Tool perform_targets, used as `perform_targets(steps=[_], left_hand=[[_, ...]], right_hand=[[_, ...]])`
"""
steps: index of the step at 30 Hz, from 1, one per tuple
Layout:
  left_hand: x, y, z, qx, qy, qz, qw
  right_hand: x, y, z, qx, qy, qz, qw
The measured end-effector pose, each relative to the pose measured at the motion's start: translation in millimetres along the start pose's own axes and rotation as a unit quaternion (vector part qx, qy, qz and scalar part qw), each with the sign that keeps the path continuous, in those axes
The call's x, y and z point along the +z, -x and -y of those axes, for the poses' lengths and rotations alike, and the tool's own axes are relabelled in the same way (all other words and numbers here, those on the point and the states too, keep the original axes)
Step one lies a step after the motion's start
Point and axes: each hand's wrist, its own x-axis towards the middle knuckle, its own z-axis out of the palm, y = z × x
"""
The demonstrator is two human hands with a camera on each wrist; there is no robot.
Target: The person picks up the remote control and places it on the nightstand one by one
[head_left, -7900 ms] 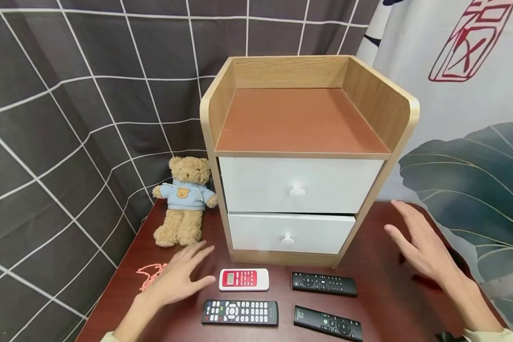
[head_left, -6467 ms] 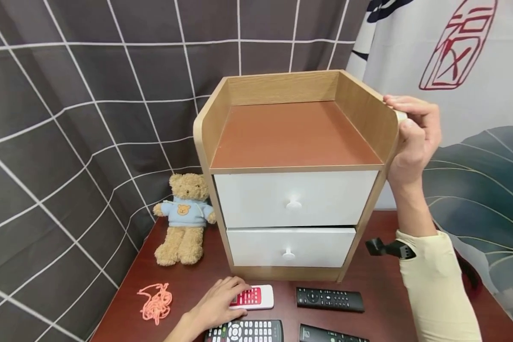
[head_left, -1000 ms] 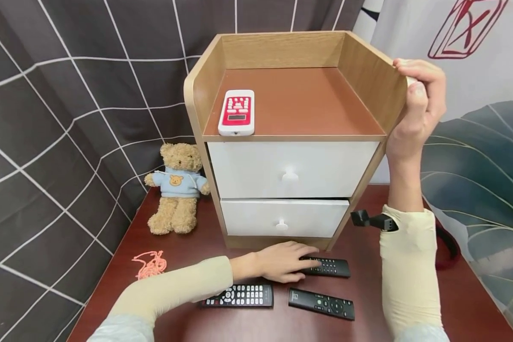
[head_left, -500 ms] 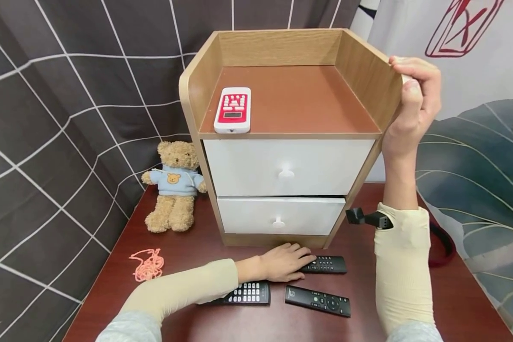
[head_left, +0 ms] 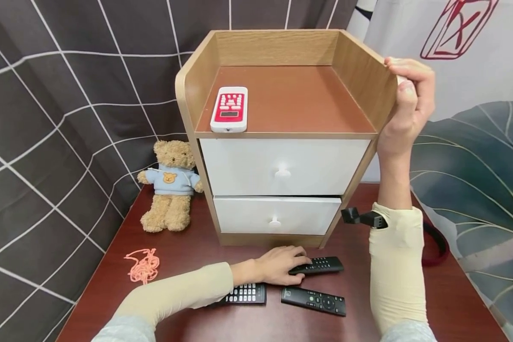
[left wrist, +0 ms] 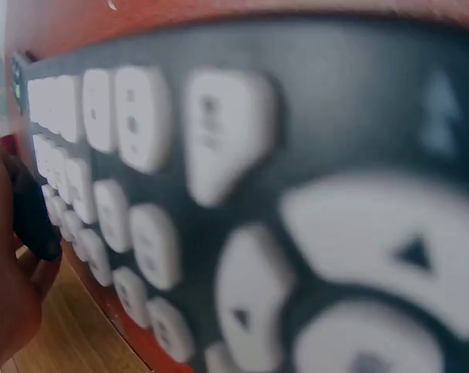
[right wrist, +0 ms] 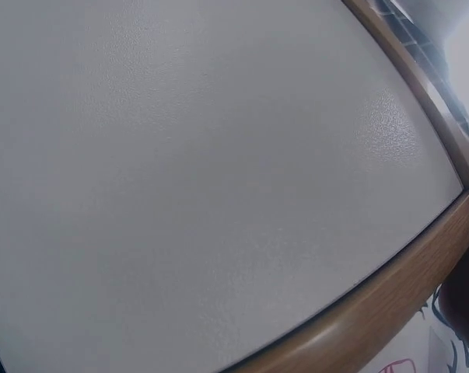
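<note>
My left hand (head_left: 280,266) grips the left end of a slim black remote control (head_left: 325,265), just in front of the cabinet base. In the left wrist view, fingers (left wrist: 5,272) curl around that dark remote at the left edge. My right hand (head_left: 410,99) holds the top front corner of the right side panel of a wooden drawer cabinet (head_left: 282,47). A white remote control with a red face (head_left: 230,109) lies on the cabinet's brown top, near its left panel. The right wrist view is filled by the cabinet's pale side (right wrist: 218,179).
A black remote with white buttons (head_left: 248,293) lies partly under my left forearm, another black remote (head_left: 314,300) to its right. A teddy bear (head_left: 171,185) sits left of the cabinet, pink string (head_left: 144,266) in front of it. A dark red band (head_left: 436,244) lies at right.
The white and red remote has gone from the table to the cabinet top. My right hand has taken hold of the cabinet. Lately my left fingers closed on the black remote, which now lies angled.
</note>
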Motion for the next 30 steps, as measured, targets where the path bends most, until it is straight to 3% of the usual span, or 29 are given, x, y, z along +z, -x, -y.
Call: perform_targets(steps=[3, 5, 7, 9, 10, 12, 16, 20, 22, 24, 26, 28, 30], left_hand=[[-2.5, 1.2, 0.5, -0.036, 0.065, -0.008, 0.9972], [-5.4, 0.5, -0.3, -0.066, 0.116, -0.003, 0.9910], [-8.2, 0.3, -1.3, -0.097, 0.166, 0.001, 0.9814], [-10.9, -0.5, -2.4, -0.131, 0.222, 0.001, 0.9663], [-12.1, -1.1, -3.0, -0.152, 0.254, 0.000, 0.9553], [-15.0, -1.7, -4.1, -0.194, 0.323, -0.002, 0.9262], [-20.7, -2.3, -7.2, -0.273, 0.455, -0.005, 0.8480], [-25.4, 0.6, -10.9, -0.319, 0.544, -0.003, 0.7762], [-28.0, 3.0, -13.2, -0.333, 0.578, -0.003, 0.7449], [-32.3, 4.8, -17.2, -0.337, 0.605, 0.000, 0.7219], [-39.1, 6.4, -22.5, -0.332, 0.623, 0.006, 0.7081], [-48.3, 8.5, -28.2, -0.326, 0.636, 0.013, 0.6999], [-58.5, 12.0, -33.5, -0.320, 0.638, 0.017, 0.6997]], right_hand=[[0.9, -0.1, -1.1, 0.001, -0.004, -0.002, 1.0000], [1.1, -0.2, -1.3, 0.002, -0.005, -0.004, 1.0000], [1.3, -0.2, -1.8, 0.003, -0.004, -0.003, 1.0000], [1.8, -0.2, -2.5, 0.002, -0.006, -0.003, 1.0000], [2.2, -0.2, -2.9, 0.002, -0.007, -0.002, 1.0000], [3.0, -0.2, -3.5, 0.002, -0.008, -0.001, 1.0000], [4.3, 0.1, -4.3, 0.003, -0.011, 0.002, 0.9999], [5.9, 0.2, -4.2, 0.005, -0.016, 0.002, 0.9999], [6.5, 0.2, -3.8, 0.006, -0.021, 0.003, 0.9998], [5.8, 0.5, -2.8, 0.009, -0.024, 0.002, 0.9997], [4.0, 1.3, -1.6, 0.011, -0.024, -0.001, 0.9997], [2.1, 2.1, -0.8, 0.013, -0.024, -0.004, 0.9996], [1.0, 2.8, -0.4, 0.014, -0.022, -0.005, 0.9997]])
